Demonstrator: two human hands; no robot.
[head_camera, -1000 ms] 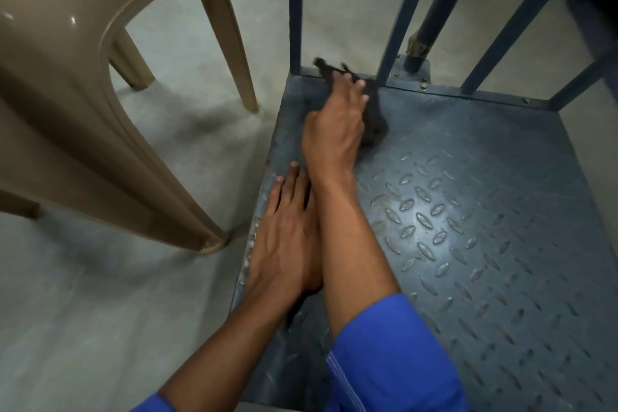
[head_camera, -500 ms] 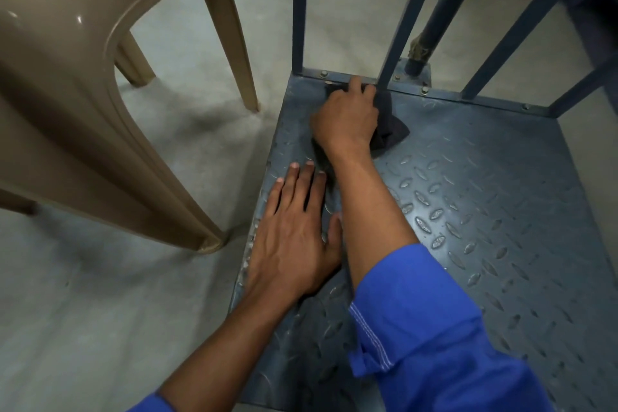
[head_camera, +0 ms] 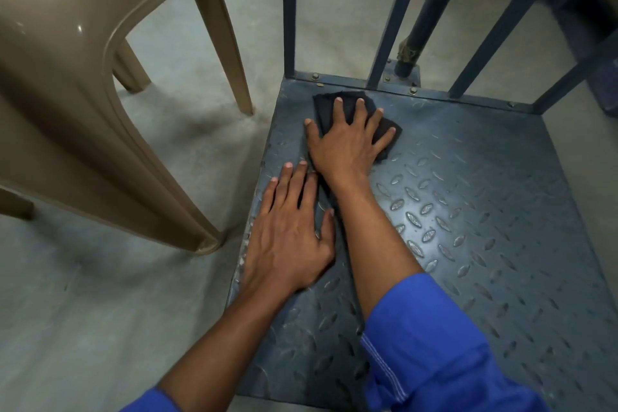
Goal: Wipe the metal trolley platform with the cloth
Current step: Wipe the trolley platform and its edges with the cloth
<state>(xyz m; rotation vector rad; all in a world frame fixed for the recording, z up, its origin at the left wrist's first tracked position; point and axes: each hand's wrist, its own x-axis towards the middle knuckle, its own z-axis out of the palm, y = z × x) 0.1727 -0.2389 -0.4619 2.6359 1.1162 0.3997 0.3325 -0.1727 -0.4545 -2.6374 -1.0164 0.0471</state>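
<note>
1. So, the right hand (head_camera: 347, 144) is laid flat on the black cloth (head_camera: 323, 105) with its fingers (head_camera: 336, 114) spread wide and straight. Nothing is gripped or pinched; the cloth is just pressed down under the palm.
2. The cloth is found under those fingers, at the far left corner of the metal trolley platform (head_camera: 485, 211). One rumpled edge can be seen poking out past the little finger and another past the index finger. The thumb tip is set on bare metal just left of the cloth.
3. Just beyond the fingertips, a bolted back strip (head_camera: 351, 81) and the blue upright bars (head_camera: 289, 10) are seen. The cloth's far edge is close to that strip, but whether it's touching can't be told.
4. The left hand (head_camera: 287, 237) is rested palm-down along the platform's left edge, behind the right hand. Its fingers are straight and close together, with the thumb tucked beside the right forearm and nothing held.
5. Right of the forearm, worn shiny tread bumps are seen on the plate.
6. A blue sleeve (head_camera: 434, 344) is bunched above the right forearm.
7. Off to the left of the left-hand fingers a tan plastic chair (head_camera: 83, 77) is parked on the grey floor (head_camera: 100, 311), apart from the trolley.
</note>
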